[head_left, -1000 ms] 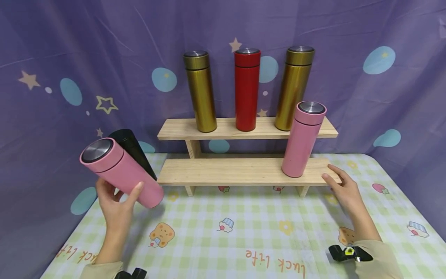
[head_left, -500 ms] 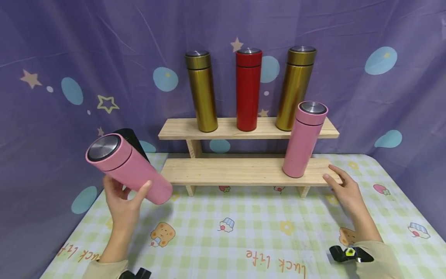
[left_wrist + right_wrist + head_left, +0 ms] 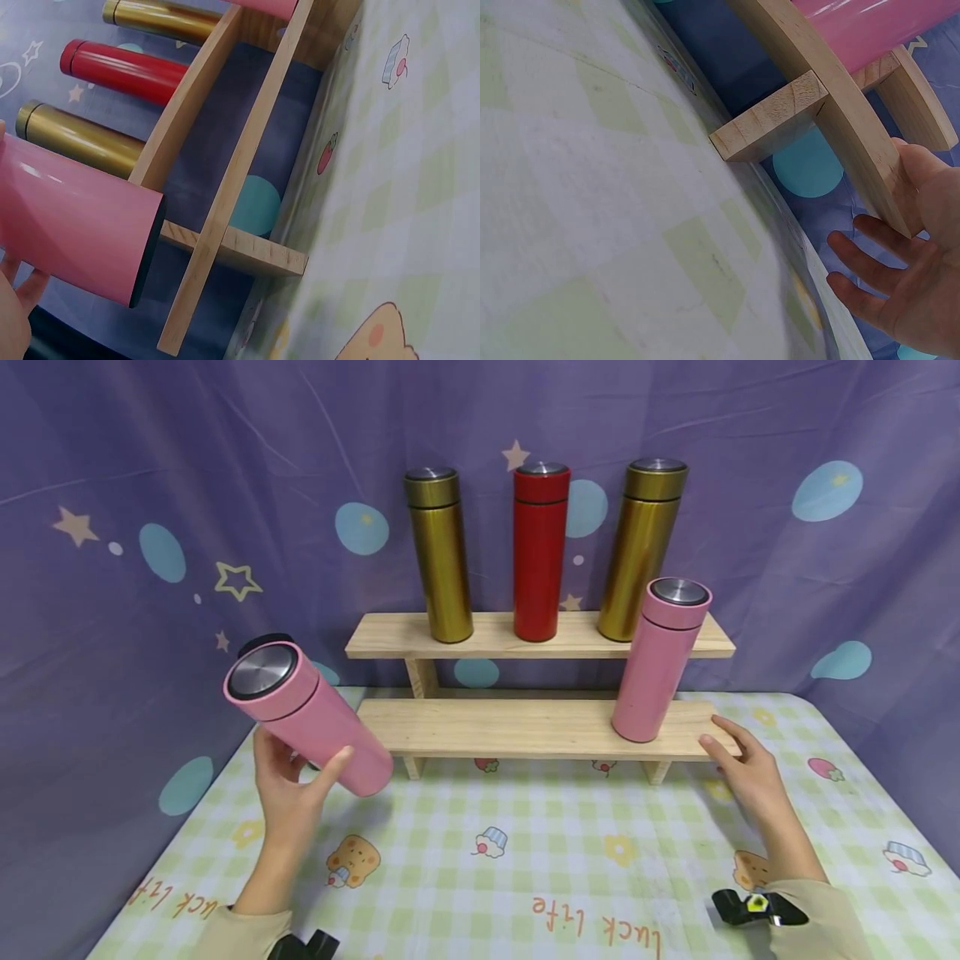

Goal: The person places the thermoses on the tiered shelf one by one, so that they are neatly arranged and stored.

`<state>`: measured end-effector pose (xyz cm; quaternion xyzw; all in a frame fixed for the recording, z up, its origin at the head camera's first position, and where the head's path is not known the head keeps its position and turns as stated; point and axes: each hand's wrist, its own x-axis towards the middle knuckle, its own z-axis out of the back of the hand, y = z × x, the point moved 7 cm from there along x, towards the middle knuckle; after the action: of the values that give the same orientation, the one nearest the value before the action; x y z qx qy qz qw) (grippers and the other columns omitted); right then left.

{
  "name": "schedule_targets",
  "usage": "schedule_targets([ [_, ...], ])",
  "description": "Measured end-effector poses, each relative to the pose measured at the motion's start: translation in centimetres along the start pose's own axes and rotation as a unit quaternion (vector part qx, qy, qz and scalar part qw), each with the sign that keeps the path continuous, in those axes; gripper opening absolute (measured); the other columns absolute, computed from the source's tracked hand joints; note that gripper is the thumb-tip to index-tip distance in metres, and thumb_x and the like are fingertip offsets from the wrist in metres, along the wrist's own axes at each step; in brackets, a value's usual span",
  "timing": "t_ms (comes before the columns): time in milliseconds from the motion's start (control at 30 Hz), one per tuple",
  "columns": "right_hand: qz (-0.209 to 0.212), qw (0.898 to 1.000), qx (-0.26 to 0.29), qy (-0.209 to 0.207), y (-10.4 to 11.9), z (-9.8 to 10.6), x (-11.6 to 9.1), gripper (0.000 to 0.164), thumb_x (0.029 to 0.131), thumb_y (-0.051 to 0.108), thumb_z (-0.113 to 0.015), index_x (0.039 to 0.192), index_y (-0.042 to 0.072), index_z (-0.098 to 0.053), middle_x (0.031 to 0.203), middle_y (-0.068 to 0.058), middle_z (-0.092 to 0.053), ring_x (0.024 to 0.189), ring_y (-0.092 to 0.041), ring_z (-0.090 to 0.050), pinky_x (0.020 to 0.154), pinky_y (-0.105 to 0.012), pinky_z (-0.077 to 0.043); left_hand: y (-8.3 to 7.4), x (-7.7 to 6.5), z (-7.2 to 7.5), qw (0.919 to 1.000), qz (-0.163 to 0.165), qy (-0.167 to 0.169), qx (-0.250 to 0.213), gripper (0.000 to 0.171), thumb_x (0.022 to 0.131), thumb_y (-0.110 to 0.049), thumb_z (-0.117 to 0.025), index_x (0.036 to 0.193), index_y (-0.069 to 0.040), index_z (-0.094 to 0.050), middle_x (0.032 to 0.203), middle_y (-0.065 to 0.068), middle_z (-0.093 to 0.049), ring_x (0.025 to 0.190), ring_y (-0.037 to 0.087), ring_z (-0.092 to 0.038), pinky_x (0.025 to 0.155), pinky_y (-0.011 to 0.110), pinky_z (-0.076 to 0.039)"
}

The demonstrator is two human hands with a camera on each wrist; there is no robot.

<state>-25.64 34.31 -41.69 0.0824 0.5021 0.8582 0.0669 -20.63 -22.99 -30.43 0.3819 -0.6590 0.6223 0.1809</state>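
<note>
My left hand point(image 3: 294, 802) grips a pink thermos bottle point(image 3: 324, 718) in the air near the shelf's left end. The bottle leans, its steel-topped lid up and left, its base down toward the lower board. In the left wrist view the base of this pink bottle point(image 3: 79, 217) fills the left side. My right hand point(image 3: 752, 777) holds the right end of the two-tier wooden shelf point(image 3: 487, 727), thumb on top of the lower board. The right wrist view shows that thumb point(image 3: 922, 169) on the board, with the other fingers spread around its end.
A second pink thermos point(image 3: 652, 685) stands at the lower board's right. Above, a gold thermos point(image 3: 442, 568), a red thermos point(image 3: 538, 560) and another gold thermos point(image 3: 637, 552) stand in a row. A black bottle point(image 3: 262, 642) is mostly hidden behind the held one. A checkered cloth point(image 3: 555, 827) covers the table.
My left hand has carried the pink thermos a little to the right, and it now hides more of the black bottle. My right hand has stayed at the shelf's end.
</note>
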Motion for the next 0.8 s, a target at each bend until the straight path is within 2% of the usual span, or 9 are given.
schedule_targets([
  [300, 0.001, 1.000, 0.004, -0.001, 0.0, 0.0, 0.0, 0.074, 0.099, 0.050, -0.055, 0.156, 0.009, -0.030, 0.160, -0.025, -0.016, 0.088, 0.010, -0.048, 0.072, -0.013, -0.050, 0.3, -0.1, -1.4, 0.9990, -0.007, 0.040, 0.016, 0.069, 0.073, 0.016, -0.074, 0.135, 0.002, -0.046, 0.122, 0.009, -0.058, 0.106, 0.018, -0.058, 0.086, 0.021, -0.048],
  [567, -0.001, 1.000, 0.003, 0.002, 0.0, 0.0, 0.0, 0.074, 0.098, 0.050, -0.054, 0.156, 0.011, -0.029, 0.161, -0.024, -0.015, 0.088, 0.009, -0.048, 0.072, -0.013, -0.050, 0.6, -0.2, -2.8, 0.9976, -0.004, 0.046, 0.051, 0.070, 0.073, 0.015, -0.076, 0.135, 0.002, -0.046, 0.121, 0.007, -0.060, 0.107, 0.018, -0.059, 0.087, 0.021, -0.049],
  [800, 0.000, 1.000, -0.002, 0.003, 0.0, 0.0, 0.0, 0.074, 0.099, 0.051, -0.054, 0.156, 0.011, -0.029, 0.160, -0.025, -0.016, 0.090, 0.006, -0.048, 0.072, -0.012, -0.049, 0.7, -0.2, -4.0, 0.9987, -0.005, 0.040, 0.031, 0.067, 0.073, 0.012, -0.078, 0.132, 0.002, -0.048, 0.120, 0.008, -0.060, 0.107, 0.019, -0.059, 0.086, 0.022, -0.049],
])
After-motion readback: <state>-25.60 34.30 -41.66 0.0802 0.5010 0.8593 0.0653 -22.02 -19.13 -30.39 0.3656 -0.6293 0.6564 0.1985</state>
